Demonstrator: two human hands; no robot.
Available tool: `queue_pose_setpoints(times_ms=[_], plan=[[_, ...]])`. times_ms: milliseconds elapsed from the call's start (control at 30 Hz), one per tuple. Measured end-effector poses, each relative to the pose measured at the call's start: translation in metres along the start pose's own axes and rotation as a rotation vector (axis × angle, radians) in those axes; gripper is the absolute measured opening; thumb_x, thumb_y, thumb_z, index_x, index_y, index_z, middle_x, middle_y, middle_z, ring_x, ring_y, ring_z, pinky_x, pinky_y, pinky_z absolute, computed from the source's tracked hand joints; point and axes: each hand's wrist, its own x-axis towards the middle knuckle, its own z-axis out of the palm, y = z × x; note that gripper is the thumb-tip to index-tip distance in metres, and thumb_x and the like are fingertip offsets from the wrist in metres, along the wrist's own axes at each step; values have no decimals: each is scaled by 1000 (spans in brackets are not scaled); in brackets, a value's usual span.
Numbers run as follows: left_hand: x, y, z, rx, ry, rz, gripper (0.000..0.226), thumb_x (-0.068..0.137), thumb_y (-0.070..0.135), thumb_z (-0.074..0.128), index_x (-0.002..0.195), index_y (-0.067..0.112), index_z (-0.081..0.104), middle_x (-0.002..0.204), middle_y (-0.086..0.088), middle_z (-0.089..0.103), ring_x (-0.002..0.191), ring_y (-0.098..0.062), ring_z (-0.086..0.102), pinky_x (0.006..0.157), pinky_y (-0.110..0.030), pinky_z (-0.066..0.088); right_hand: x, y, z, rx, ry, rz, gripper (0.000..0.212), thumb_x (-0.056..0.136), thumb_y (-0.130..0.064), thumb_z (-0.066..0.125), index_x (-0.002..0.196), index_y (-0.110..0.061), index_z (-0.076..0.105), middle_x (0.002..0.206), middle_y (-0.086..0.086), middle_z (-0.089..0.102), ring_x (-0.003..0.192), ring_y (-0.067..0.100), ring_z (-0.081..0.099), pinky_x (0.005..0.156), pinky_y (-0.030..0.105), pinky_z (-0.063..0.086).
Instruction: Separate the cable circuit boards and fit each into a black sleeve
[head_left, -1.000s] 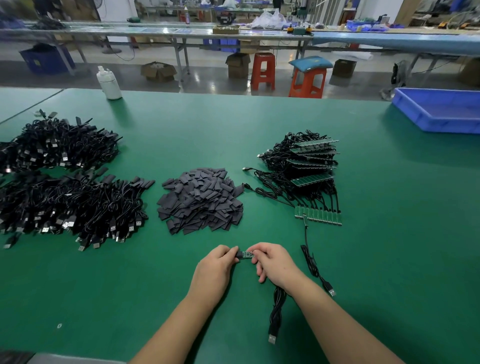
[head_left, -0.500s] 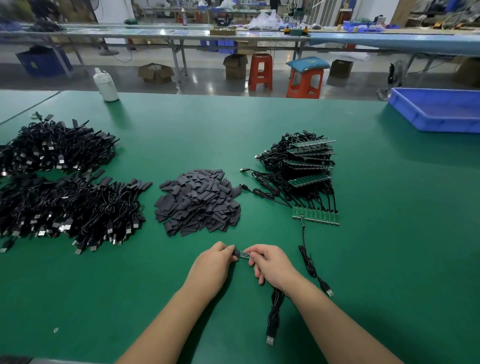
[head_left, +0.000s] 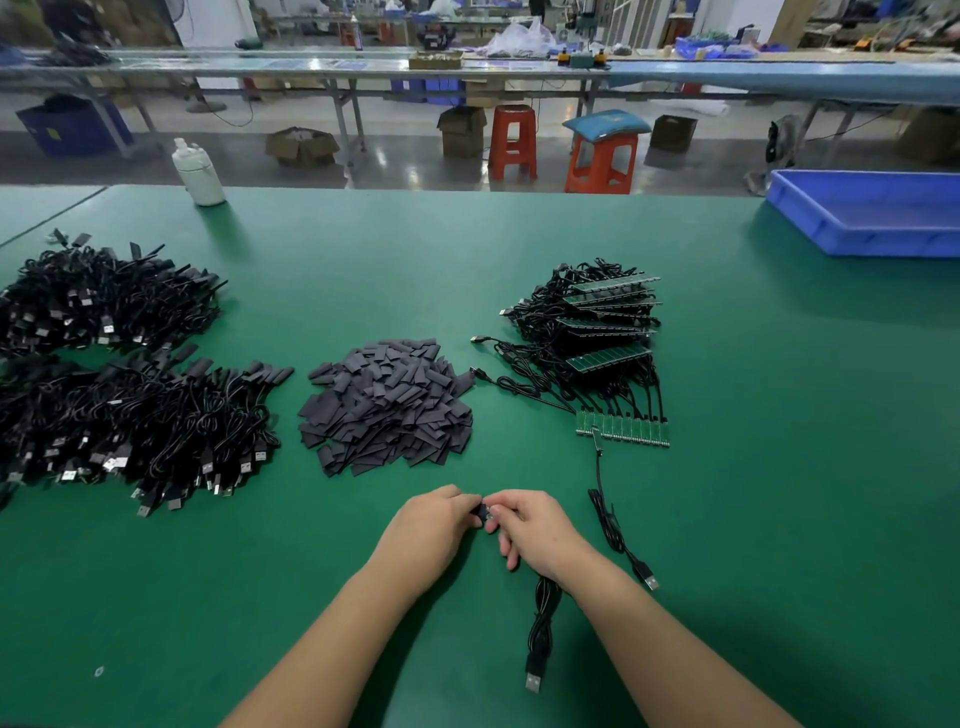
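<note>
Both hands meet low at centre of the green table (head_left: 675, 519). Left hand (head_left: 434, 525) has fingers curled, pinching a black sleeve (head_left: 482, 512) at its tip; right hand (head_left: 535, 525) pinches the other end, where a sliver of circuit board barely shows between the fingertips. Board looks mostly inside the sleeve, though how far cannot be told. Its cable (head_left: 543, 623) trails under the right wrist toward the near edge, USB plug lying loose.

Behind the hands: heap of empty black sleeves (head_left: 387, 405). To its right, a strip of joined green boards (head_left: 623, 428) lying flat, cables fanning back into a stack of further board panels (head_left: 608, 322). One loose cable (head_left: 610, 519) lies just beside the right hand. Finished cables heaped at far left (head_left: 130, 415).

Risks, as judged: pushing the board in skewed could snag a corner on the sleeve mouth and bunch or split it. Pulling on the cable instead of the board would strain the solder joint. The loose cable near the right wrist may catch and drag the board strip.
</note>
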Motion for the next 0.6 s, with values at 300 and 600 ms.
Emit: queue_pose_setpoints(times_ms=[300,600], plan=[[-6,9,-5,-60,12,20,24,100,28,52,113,19,69,97,-4,65,91,-24,62,84,-37,47,-1,-2,-2,14,-29,-2,32,104,-8,40,130,-16,56,78,4,64,45,13,55,52,23,49],[-5,11,-16,-114,115,-8,23,100,24,54,116,20,70,104,1,67,94,-20,62,84,-33,48,-8,-11,-1,152,-30,15,22,105,-16,44,106,-6,63,82,8,63,51,14,56,47,27,50]])
